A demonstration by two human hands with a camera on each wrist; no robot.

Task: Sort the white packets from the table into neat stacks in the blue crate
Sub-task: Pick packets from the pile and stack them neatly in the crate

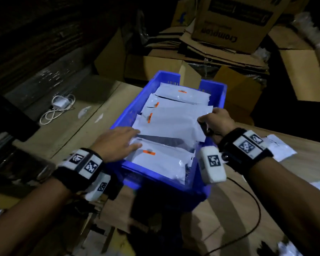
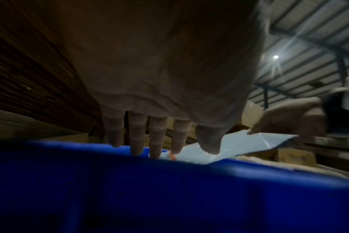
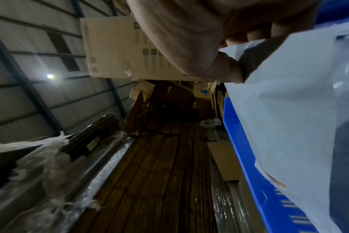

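The blue crate (image 1: pixel 218 93) stands on the table, filled with several white packets with orange labels. One white packet (image 1: pixel 170 124) lies askew across the top of the stacks. My right hand (image 1: pixel 213 118) pinches its right end between thumb and fingers; the right wrist view shows that packet (image 3: pixel 289 110) under my thumb. My left hand (image 1: pixel 118 143) reaches over the crate's left wall with straight fingers touching the packet's left edge. In the left wrist view the fingers (image 2: pixel 137 141) hang over the crate rim (image 2: pixel 169 189) onto the packet (image 2: pixel 239 145).
More white packets (image 1: pixel 279 146) lie on the table right of the crate. A white charger with cable (image 1: pixel 59 106) lies at the left. Cardboard boxes (image 1: pixel 233 21) pile up behind the crate. A black cable (image 1: pixel 255 215) runs across the table near my right forearm.
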